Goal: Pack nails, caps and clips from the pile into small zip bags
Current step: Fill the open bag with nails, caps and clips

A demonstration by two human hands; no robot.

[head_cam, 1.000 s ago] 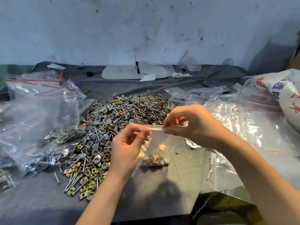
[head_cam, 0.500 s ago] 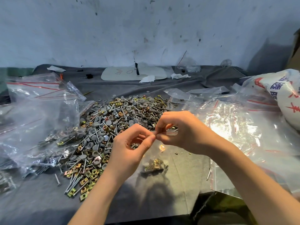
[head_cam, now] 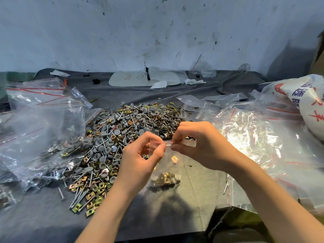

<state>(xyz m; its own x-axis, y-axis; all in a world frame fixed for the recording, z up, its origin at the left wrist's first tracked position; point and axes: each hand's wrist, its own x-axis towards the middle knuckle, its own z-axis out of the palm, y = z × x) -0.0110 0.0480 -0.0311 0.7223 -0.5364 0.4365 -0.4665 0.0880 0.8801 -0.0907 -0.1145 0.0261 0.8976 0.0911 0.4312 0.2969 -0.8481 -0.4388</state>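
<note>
Both hands hold a small zip bag (head_cam: pixel 172 166) up near the middle of the table's (head_cam: pixel 35 218) front edge. The left hand (head_cam: pixel 142 160) pinches the zip strip between thumb and curled fingers, and the right hand (head_cam: pixel 203 146) pinches it just beside. Brass-coloured clips (head_cam: pixel 164 180) sit in the bag's bottom. The strip may be sealed, but the view is unclear. The pile (head_cam: pixel 119 134) lies behind the hands, toward the left edge.
</note>
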